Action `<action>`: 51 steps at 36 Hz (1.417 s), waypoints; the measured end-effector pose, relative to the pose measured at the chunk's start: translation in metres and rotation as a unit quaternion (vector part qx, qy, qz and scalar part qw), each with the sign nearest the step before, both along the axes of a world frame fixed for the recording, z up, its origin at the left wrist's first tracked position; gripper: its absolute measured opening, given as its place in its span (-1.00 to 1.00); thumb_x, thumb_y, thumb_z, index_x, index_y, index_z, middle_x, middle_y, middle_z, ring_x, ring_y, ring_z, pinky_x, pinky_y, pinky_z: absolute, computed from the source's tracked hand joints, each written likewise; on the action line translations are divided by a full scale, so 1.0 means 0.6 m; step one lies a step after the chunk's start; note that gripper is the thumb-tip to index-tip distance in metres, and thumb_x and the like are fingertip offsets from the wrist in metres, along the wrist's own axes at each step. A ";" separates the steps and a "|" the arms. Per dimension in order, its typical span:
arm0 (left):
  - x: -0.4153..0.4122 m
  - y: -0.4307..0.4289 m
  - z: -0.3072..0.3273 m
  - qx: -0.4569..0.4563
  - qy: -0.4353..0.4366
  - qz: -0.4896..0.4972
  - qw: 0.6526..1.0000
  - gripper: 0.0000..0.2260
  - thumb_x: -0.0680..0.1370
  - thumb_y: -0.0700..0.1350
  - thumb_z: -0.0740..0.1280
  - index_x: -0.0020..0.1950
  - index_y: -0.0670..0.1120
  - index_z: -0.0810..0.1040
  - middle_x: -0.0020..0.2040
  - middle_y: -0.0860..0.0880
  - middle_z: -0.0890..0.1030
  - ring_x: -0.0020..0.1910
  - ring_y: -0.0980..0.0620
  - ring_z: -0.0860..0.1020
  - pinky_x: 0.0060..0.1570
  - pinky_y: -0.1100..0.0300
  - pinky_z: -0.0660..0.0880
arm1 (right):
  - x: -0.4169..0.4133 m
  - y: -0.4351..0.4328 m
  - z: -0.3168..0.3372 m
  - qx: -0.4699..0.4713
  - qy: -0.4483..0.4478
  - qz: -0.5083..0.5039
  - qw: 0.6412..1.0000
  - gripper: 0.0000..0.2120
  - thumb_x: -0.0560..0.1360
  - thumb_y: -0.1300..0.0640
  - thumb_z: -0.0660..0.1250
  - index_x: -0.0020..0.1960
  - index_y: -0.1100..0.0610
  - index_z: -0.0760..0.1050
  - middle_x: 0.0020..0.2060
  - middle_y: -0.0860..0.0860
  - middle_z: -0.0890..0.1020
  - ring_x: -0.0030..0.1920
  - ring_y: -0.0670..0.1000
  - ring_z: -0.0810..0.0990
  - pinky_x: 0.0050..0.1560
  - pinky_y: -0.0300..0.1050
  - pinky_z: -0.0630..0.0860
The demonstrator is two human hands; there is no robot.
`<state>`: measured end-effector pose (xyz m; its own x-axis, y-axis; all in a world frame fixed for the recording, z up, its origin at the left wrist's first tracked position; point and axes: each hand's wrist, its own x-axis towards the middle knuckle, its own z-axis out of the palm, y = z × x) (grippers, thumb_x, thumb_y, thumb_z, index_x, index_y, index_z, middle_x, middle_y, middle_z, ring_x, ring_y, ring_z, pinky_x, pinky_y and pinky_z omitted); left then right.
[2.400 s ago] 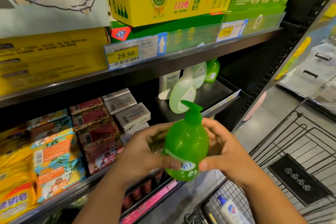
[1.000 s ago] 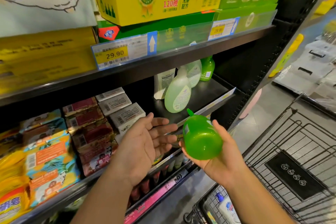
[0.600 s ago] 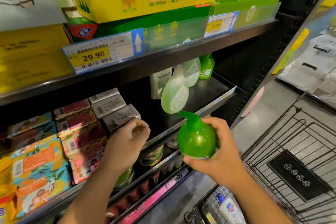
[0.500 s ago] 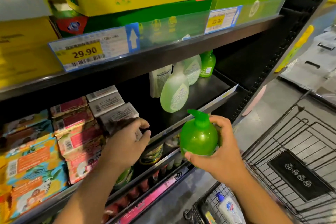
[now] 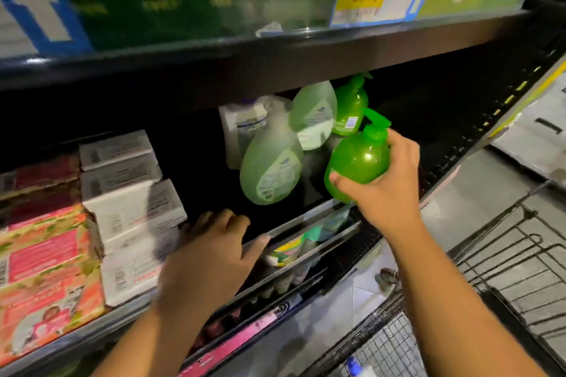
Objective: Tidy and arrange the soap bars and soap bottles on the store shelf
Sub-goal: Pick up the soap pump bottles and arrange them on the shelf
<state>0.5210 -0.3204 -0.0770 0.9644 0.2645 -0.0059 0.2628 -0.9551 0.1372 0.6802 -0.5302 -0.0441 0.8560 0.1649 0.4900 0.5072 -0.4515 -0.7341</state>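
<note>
R hand has brought the green bottle up into the shelf, so placing looks nearly done. Pale bottle is just left of it. R fingers wrap its belly, wrist bent up. L hand has left the soap boxes and lies flat on the shelf lip, holding nothing.

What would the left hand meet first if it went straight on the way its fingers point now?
Probably nothing at once: the left hand points into the dark gap between the white soap boxes and the pale green bottle. Farther in, that bottle may be first; depth is unclear.
</note>
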 end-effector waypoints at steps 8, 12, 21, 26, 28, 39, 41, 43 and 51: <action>0.003 0.001 -0.006 0.029 -0.023 -0.010 0.999 -0.42 0.62 0.33 -0.16 0.06 0.13 0.61 -0.04 0.12 0.61 -0.07 -0.07 0.61 -0.12 0.00 0.57 | 0.099 0.041 -0.008 -0.019 0.019 -0.014 1.000 -0.17 0.23 0.13 0.66 0.40 0.15 0.34 0.18 0.04 0.28 -0.01 -0.26 0.27 -0.01 -0.69 0.18; 0.006 0.000 -0.011 0.039 -0.025 -0.005 0.999 -0.45 0.64 0.28 -0.13 0.00 0.13 0.62 -0.11 0.14 0.60 -0.17 -0.04 0.60 -0.24 0.07 0.56 | 0.112 0.046 -0.026 -0.054 0.039 0.001 0.998 -0.25 0.31 0.07 0.62 0.39 0.14 0.36 0.16 0.03 0.31 0.02 -0.15 0.35 0.00 -0.45 0.26; 0.017 -0.008 -0.015 0.012 -0.043 0.000 0.999 -0.56 0.60 0.26 0.01 0.04 0.12 0.63 -0.11 0.13 0.62 -0.17 -0.05 0.60 -0.16 0.04 0.60 | 0.133 0.034 -0.046 -0.117 0.081 0.049 0.989 -0.15 0.36 -0.27 0.50 0.53 -0.08 0.24 0.36 -0.02 0.48 0.32 0.02 0.49 0.31 0.01 0.49; 0.045 -0.039 -0.010 0.000 -0.073 -0.015 0.997 -0.62 0.60 0.16 0.05 0.02 0.09 0.63 -0.11 0.09 0.61 -0.15 -0.11 0.59 -0.17 0.00 0.59 | 0.152 -0.007 -0.009 -0.012 0.172 0.062 0.983 -0.55 0.66 -0.12 0.16 0.52 -0.03 0.34 0.42 -0.11 0.45 0.44 -0.10 0.38 0.38 -0.21 0.26; 0.057 -0.051 -0.011 -0.017 -0.087 -0.015 0.996 -0.63 0.60 0.16 0.03 0.02 0.11 0.62 -0.09 0.13 0.60 -0.11 -0.06 0.58 -0.17 0.02 0.59 | 0.167 -0.018 -0.002 -0.029 0.140 0.022 0.989 -0.64 0.67 -0.04 0.19 0.43 0.02 0.46 0.29 -0.11 0.54 0.33 -0.10 0.46 0.23 -0.27 0.30; 0.101 -0.080 -0.024 -0.017 -0.101 0.015 0.995 -0.37 0.63 0.31 -0.16 -0.15 0.04 0.62 -0.16 0.06 0.56 -0.15 -0.06 0.55 -0.36 0.08 0.55 | 0.295 -0.001 0.004 -0.110 0.134 -0.004 0.985 -0.43 0.58 0.01 0.37 0.50 0.16 0.29 0.09 0.06 0.57 0.11 0.07 0.55 0.00 -0.19 0.35; 0.100 -0.077 -0.026 0.026 -0.105 0.006 0.994 -0.38 0.64 0.26 -0.15 -0.15 0.04 0.64 -0.18 0.05 0.56 -0.19 -0.08 0.55 -0.42 0.10 0.51 | 0.309 0.011 0.007 -0.102 0.138 0.002 0.985 -0.37 0.56 0.07 0.40 0.53 0.16 0.23 0.16 0.11 0.59 0.16 0.09 0.56 0.03 -0.22 0.37; 0.103 -0.076 -0.026 0.044 -0.120 0.015 0.992 -0.48 0.60 0.26 -0.03 -0.18 0.04 0.62 -0.21 0.07 0.55 -0.21 -0.06 0.55 -0.41 0.08 0.54 | 0.317 0.023 0.009 -0.090 0.152 0.001 0.984 -0.31 0.52 0.14 0.43 0.55 0.17 0.20 0.30 0.18 0.54 0.27 0.13 0.54 0.12 -0.23 0.40; 0.109 -0.069 -0.034 0.063 -0.121 0.008 0.991 -0.52 0.60 0.25 0.02 -0.17 0.03 0.62 -0.21 0.07 0.55 -0.19 -0.05 0.58 -0.38 0.04 0.56 | 0.307 0.050 0.006 -0.046 0.132 0.013 0.990 0.00 0.03 -0.12 0.35 0.46 0.16 0.35 0.23 0.19 0.55 0.20 0.13 0.57 0.21 -0.11 0.52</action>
